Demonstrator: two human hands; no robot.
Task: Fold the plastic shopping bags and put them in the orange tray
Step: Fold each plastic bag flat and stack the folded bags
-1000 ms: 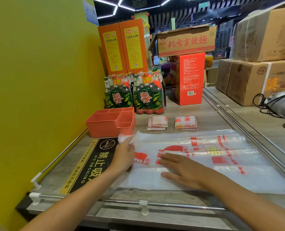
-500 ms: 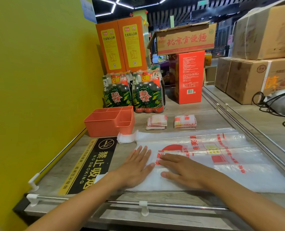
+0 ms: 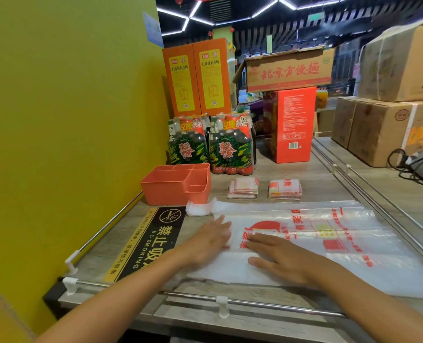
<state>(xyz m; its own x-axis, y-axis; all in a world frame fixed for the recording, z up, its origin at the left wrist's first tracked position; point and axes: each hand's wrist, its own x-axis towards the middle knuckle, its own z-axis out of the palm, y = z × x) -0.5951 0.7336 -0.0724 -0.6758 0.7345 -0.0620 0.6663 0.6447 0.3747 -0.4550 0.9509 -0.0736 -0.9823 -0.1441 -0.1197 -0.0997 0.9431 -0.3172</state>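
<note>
We are standing at a grey wood-grain counter (image 3: 304, 174) in a shop, with cartons stacked behind and a yellow wall to our left. A moment ago our left hand (image 3: 209, 240) was pinching the bag's handle end near the orange tray (image 3: 175, 185); now it is lying flat, fingers straight, on the left end of the plastic shopping bag (image 3: 329, 241) — nothing gripped. Our right hand (image 3: 279, 256) is pressing flat beside it as before, also holding nothing. The handle (image 3: 198, 209) is now lying loose just in front of the tray. We are judging that smoothing is under way and folding comes next; two folded bags (image 3: 242, 188) are waiting behind, outside the tray.
</note>
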